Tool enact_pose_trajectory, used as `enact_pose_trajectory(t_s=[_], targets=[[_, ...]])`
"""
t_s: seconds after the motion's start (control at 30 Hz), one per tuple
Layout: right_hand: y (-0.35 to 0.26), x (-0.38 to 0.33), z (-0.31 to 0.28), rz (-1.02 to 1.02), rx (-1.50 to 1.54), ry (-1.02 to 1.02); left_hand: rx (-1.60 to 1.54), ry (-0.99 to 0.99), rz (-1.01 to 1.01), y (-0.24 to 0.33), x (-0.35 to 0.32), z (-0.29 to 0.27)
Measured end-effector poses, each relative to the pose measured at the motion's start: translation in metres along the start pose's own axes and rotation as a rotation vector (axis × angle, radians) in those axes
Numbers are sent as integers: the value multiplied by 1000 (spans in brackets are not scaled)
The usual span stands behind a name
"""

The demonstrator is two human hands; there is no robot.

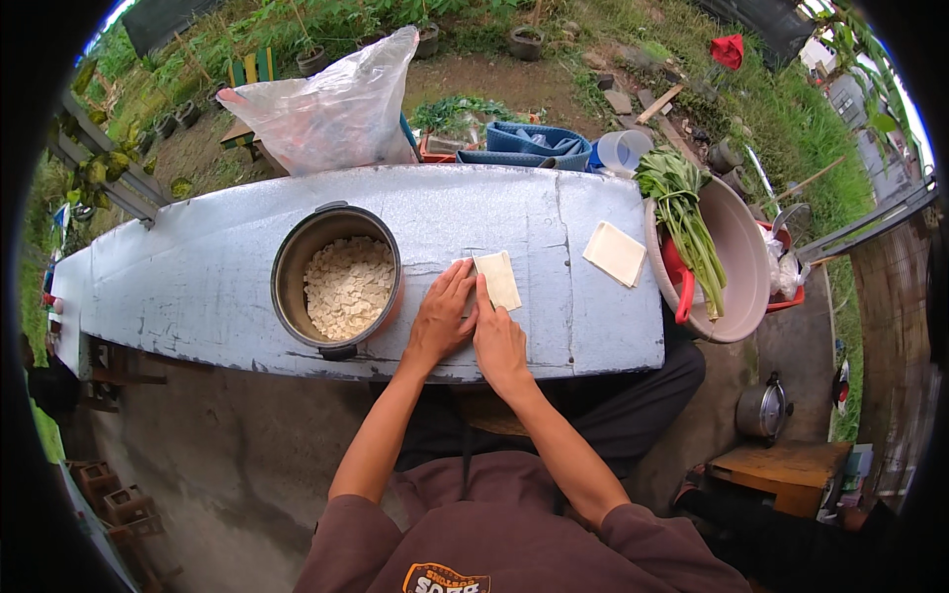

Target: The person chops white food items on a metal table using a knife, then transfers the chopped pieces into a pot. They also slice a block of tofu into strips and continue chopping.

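Note:
A pale, flat rectangular sheet (501,281), perhaps dough, lies on the table in front of me. My left hand (442,314) rests at its left edge, fingers stretched out flat. Against that same edge is my right hand (500,341), its index finger extended and the other fingers curled under; whatever they grip is hidden. To the left, a dark-rimmed round pot (289,287) holds many small pale flat pieces (346,285). A neat stack of similar pale sheets (614,254) sits to the right of my hands.
At the table's (178,267) right end, a pinkish basin (736,262) holds leafy green stalks (692,222) and a red-handled item (682,287). Along the far edge are a full plastic bag (331,109), blue folded cloth (539,146) and a clear plastic container (625,150). A lidded metal pot (761,408) stands lower right.

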State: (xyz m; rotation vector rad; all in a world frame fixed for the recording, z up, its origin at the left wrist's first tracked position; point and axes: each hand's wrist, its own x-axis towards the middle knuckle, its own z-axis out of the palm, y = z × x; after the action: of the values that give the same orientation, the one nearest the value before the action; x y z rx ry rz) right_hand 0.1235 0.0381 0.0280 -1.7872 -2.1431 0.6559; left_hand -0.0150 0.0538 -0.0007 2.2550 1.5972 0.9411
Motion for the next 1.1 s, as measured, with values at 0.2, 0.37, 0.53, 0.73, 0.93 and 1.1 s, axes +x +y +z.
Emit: enact_pose_trajectory(t_s=[0.2,0.37,0.53,0.73,0.93,1.1], targets=[[-7,8,-7,-24,5,-23,-19,-31,-4,0,0,-2],[-10,17,-3,-37,-18,-7,-37,-8,-7,0,-1,-2],[-6,-1,-1,-14,-48,-6,104,-7,17,1,-4,0],[1,-30,3,-7,-103,18,118,15,7,1,-5,3],[4,-62,-1,-16,-173,-4,117,3,2,3,-6,0],[15,-88,-2,-2,-83,-18,114,14,5,4,-5,0]])
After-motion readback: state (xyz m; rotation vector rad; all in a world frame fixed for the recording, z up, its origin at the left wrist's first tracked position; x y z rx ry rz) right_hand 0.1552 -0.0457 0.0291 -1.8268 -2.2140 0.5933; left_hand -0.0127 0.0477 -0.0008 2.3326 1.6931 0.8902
